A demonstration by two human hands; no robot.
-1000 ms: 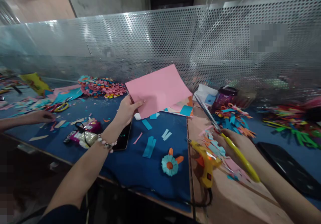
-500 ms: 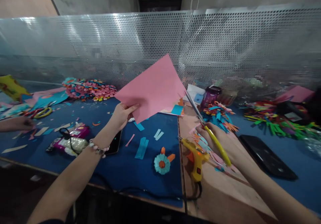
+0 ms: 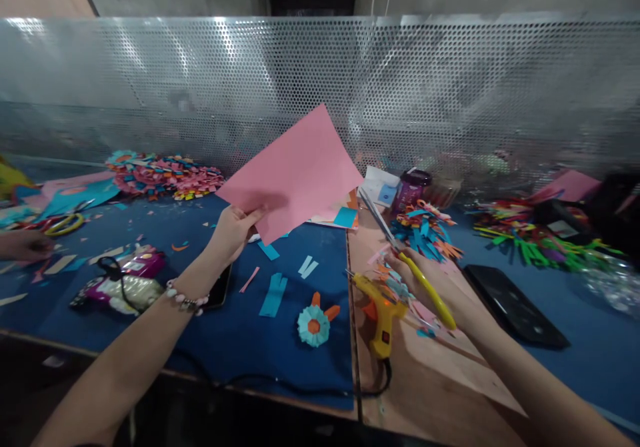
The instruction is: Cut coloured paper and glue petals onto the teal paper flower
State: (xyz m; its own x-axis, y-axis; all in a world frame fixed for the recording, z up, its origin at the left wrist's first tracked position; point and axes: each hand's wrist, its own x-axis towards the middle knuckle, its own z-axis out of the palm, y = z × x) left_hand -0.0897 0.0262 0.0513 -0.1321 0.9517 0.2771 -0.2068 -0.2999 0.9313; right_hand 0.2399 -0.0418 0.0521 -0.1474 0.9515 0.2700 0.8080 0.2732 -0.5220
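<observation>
A pink sheet of paper is raised above the table, its lower left edge pinched by my left hand. My right hand grips scissors with yellow handles; their blades point up and left, just below the sheet's right corner and apart from it. Below the hands lie a light blue paper flower with orange pieces, a few blue paper strips and a yellow glue gun with its light on.
Paper flowers are piled at the back left, near another person's hand. A purple packet lies left, a black phone-like slab right. Fringed paper strips and a purple jar stand before the perforated metal screen.
The scissors have drawn slightly away from the sheet's right corner, where their tip was before. My view has shifted a little, so everything sits further left.
</observation>
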